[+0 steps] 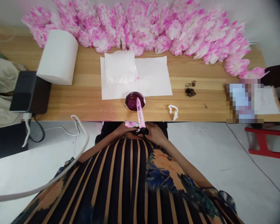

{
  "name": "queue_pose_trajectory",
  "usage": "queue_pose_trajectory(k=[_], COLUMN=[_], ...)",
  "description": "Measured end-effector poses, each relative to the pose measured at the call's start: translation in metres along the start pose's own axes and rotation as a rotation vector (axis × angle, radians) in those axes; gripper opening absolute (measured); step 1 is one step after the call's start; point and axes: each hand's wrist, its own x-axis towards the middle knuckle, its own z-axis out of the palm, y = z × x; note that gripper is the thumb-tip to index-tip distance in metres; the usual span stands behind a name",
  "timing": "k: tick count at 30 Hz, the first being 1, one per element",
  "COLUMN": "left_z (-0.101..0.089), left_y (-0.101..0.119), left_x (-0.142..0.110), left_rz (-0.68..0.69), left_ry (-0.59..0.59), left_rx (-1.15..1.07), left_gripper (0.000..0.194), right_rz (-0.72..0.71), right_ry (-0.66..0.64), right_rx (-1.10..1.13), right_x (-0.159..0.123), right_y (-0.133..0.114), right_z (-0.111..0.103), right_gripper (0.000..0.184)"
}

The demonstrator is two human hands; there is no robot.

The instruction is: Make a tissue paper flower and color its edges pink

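Note:
My left hand (121, 130) is at my lap, just below the table's front edge, closed on a crumpled pink-and-white tissue (131, 124). Close beside it is my right hand (156, 134), fingers curled inward; their tips are partly hidden, and what they hold cannot be made out. A pink marker pen (140, 115) leans in a small dark bowl (130, 102) with purple-red inside. Its black end juts over the edge, overlapping the view of my right fingers. Behind the bowl, a stack of white tissue squares (120, 67) lies on a white paper sheet (154, 76), with a pink spot at its corner.
Many pink-and-white tissue flowers (144, 26) line the back. A white paper roll (59, 57) and black box (30, 91) stand left. Dark small bands (190, 92) and a white scrap (174, 112) lie right, near a blurred phone-like object (241, 99). A pale cable (81, 152) crosses left.

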Motion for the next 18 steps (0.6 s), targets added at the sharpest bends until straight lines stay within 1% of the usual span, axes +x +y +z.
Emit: queue_pose_trajectory(k=[5, 8, 11, 18], left_z=[0.001, 0.003, 0.004, 0.002], left_y=[0.004, 0.011, 0.019, 0.028], left_x=[0.002, 0.001, 0.001, 0.001], left_rz=[0.004, 0.019, 0.022, -0.126], left_ry=[-0.053, -0.077, -0.128, -0.215], left_rx=[0.048, 0.073, 0.091, 0.101], left_gripper=[0.054, 0.054, 0.055, 0.042], right_rz=[0.007, 0.009, -0.015, -0.100], right_ry=[0.024, 0.011, 0.008, -0.018], right_rx=[0.070, 0.079, 0.085, 0.089], right_x=[0.001, 0.000, -0.002, -0.001], right_y=[-0.004, -0.004, 0.001, 0.012], right_z=[-0.003, -0.008, -0.012, -0.019], right_gripper=[0.048, 0.045, 0.043, 0.038])
